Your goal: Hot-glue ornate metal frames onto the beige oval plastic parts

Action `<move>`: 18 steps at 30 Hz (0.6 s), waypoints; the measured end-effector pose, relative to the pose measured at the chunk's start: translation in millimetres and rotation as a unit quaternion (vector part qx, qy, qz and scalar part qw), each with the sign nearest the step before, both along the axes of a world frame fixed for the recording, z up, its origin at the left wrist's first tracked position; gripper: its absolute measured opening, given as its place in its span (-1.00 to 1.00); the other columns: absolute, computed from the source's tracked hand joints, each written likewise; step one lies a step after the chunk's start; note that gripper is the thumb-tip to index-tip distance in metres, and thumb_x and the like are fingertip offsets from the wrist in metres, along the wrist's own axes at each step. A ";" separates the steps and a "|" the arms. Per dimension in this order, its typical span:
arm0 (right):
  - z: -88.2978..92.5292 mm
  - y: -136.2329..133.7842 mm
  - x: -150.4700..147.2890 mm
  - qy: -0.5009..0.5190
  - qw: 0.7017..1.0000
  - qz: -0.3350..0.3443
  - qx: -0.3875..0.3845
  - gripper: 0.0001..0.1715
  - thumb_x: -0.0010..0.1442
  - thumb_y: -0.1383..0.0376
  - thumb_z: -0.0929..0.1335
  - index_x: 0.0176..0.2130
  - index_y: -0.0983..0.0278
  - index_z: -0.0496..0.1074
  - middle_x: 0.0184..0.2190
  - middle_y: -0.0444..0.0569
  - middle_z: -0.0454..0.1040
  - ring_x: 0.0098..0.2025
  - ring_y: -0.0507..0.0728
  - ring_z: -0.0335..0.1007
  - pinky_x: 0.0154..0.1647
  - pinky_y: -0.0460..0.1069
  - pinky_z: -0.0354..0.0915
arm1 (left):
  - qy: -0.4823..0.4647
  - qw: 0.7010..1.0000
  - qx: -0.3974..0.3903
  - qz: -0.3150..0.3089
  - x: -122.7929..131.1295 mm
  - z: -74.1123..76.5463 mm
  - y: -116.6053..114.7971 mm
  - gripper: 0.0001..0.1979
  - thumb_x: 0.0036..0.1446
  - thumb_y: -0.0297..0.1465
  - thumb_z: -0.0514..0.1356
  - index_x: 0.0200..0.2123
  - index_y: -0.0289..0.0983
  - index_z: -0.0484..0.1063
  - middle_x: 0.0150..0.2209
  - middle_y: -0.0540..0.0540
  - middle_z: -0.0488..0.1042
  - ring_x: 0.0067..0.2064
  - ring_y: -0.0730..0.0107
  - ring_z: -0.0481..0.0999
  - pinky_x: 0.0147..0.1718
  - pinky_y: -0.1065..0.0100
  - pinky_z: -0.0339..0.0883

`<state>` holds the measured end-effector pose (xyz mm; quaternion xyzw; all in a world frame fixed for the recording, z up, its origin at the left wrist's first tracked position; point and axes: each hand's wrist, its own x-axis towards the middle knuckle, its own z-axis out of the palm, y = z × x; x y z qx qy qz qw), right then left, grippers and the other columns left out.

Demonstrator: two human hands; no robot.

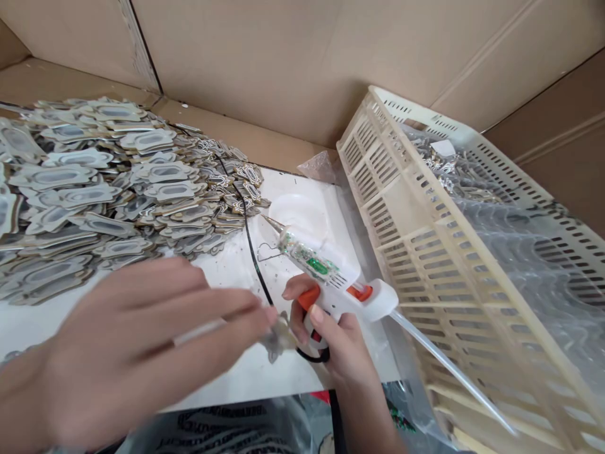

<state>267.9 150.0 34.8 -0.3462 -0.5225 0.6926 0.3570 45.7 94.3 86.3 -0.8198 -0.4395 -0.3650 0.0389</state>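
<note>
My right hand is wrapped around the handle of a white hot glue gun with an orange trigger and a sparkly, see-through front. Its metal nozzle points up and left, and a clear glue stick juts from the back. Blurred by motion, my left hand is closed in a pinch, palm down, left of the gun. At its fingertips is a small grey scalloped piece, partly hidden and close to my right fingers. Many flat grey scalloped pieces with oval recesses form a large pile beyond my left hand.
A cream plastic crate with clear wavy trays and loose metallic parts stands at right. A black cord crosses the white tabletop. A round white dish lies behind the gun. Cardboard walls enclose the back.
</note>
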 end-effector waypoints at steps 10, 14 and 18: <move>17.1 6.0 4.6 -0.158 0.976 -0.006 0.151 -0.64 0.15 -0.05 0.46 -0.37 0.18 0.51 -0.35 -0.06 0.42 -0.37 0.12 0.39 -0.31 0.03 0.37 | 0.016 0.987 0.027 0.158 -36.5 -10.3 32.1 -0.86 0.26 -0.35 0.27 -0.14 -0.05 0.61 -0.32 0.15 0.66 -0.33 0.43 0.59 -0.35 0.42 0.35; 6.1 4.4 6.0 -0.164 0.968 0.012 0.188 -0.70 0.13 0.02 0.48 -0.33 0.19 0.52 -0.26 -0.01 0.47 -0.32 0.15 0.42 -0.30 0.05 0.37 | 0.034 0.989 0.039 0.138 -42.7 -24.5 28.8 -0.80 0.34 -0.32 0.15 -0.20 -0.03 0.61 -0.21 0.17 0.67 -0.26 0.41 0.63 -0.20 0.36 0.43; -7.9 3.1 10.9 -0.165 0.957 0.055 0.234 -0.82 0.14 0.21 0.48 -0.42 0.19 0.45 -0.23 -0.05 0.45 -0.30 0.11 0.41 -0.29 0.00 0.36 | 0.055 0.984 0.039 0.168 -49.2 -40.3 23.9 -0.64 0.39 -0.40 -0.01 -0.10 0.05 0.58 -0.13 0.20 0.66 -0.15 0.46 0.62 -0.13 0.31 0.42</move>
